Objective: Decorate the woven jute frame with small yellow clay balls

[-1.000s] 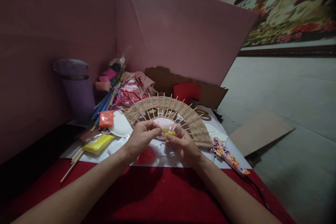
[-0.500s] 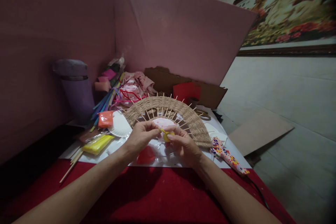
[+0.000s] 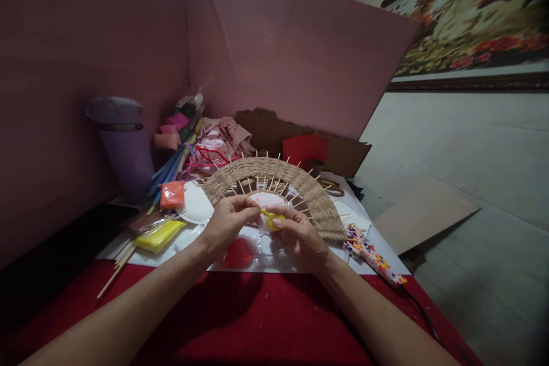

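Between my two hands is a small lump of yellow modelling clay (image 3: pixel 271 221). My left hand (image 3: pixel 235 218) pinches its left end with thumb and forefinger. On the other side my right hand (image 3: pixel 299 234) grips the lump between thumb and fingers. Just behind the hands stands a woven fan-shaped piece (image 3: pixel 274 170) with thin sticks poking out of its rim, partly hidden by my fingers. Pink-white fabric (image 3: pixel 269 200) shows at its centre. A red lump in clear wrap (image 3: pixel 238 253) lies below my left hand on white paper (image 3: pixel 274 266).
To the left are a yellow clay pack (image 3: pixel 160 236), an orange pack (image 3: pixel 172 195), a white paper plate (image 3: pixel 196 204), wooden sticks (image 3: pixel 115 274) and a purple tumbler (image 3: pixel 127 154). A flower-patterned glue-gun-like tool (image 3: pixel 374 254) with a cord lies right. Scissors (image 3: pixel 333 186) rest behind the fan.
Both hands stay almost in place. The yellow clay between my fingertips has shifted slightly, and the left fingertips have moved a little closer to the main lump.
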Demonstrator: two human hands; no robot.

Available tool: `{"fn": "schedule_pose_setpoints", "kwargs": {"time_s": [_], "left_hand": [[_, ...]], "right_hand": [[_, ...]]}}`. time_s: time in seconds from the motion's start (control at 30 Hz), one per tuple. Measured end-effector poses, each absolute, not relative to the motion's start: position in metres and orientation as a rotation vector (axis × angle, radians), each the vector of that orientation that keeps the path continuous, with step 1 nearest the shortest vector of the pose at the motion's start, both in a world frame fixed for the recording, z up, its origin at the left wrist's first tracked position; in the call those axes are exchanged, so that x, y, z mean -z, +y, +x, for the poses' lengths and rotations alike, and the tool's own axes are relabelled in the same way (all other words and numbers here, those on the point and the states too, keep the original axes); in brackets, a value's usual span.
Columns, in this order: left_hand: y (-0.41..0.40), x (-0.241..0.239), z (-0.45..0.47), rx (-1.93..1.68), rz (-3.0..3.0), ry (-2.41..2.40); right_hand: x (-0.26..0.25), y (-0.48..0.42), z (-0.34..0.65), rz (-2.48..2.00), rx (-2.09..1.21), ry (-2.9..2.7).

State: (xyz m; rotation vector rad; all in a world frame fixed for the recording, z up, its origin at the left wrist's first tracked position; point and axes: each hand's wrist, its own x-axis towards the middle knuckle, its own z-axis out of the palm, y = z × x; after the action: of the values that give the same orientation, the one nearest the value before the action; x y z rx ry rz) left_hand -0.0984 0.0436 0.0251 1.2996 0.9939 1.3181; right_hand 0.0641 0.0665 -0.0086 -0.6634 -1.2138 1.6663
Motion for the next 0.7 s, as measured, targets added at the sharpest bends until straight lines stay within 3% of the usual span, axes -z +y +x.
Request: {"fn": "schedule_pose_setpoints", "kwargs": {"time_s": [0.7], "left_hand": [[0.0445, -0.0221, -0.0961, -1.340, 1.339, 1.037]], "right_hand": [[0.0072, 0.0655, 0.0655, -0.641, -1.747, -1.243]]}}
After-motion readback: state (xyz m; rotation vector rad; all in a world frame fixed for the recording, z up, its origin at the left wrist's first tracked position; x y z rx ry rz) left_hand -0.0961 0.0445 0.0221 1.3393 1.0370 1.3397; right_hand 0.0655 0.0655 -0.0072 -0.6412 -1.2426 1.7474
